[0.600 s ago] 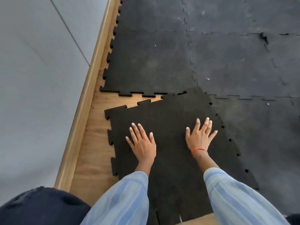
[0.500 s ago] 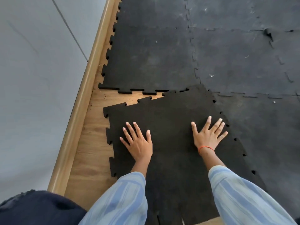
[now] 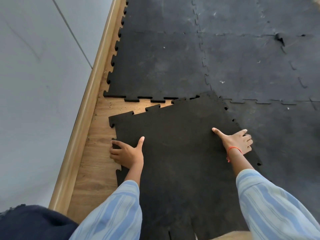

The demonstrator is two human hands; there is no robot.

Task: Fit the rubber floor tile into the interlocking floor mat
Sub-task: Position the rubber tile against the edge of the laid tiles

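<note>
Rubber tile [image 3: 181,144] askew, wooden floor [image 3: 97,163] exposed

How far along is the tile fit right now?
Done: the mat around the gap is laid. In hand: the left hand and right hand grip the tile by its side edges; it lies skewed, overlapping the mat. Left: square it up and press the tabs in over the bare floor.

The loose rubber floor tile [image 3: 181,153] lies askew on the wooden floor [image 3: 97,163], its far right corner and right edge overlapping the interlocking floor mat [image 3: 225,58] that extends behind and to its right. A wedge of bare floor separates the tile's far edge from the mat's toothed near edge. The skirting board [image 3: 83,122] and wall [image 3: 38,84] run along the left.
</note>
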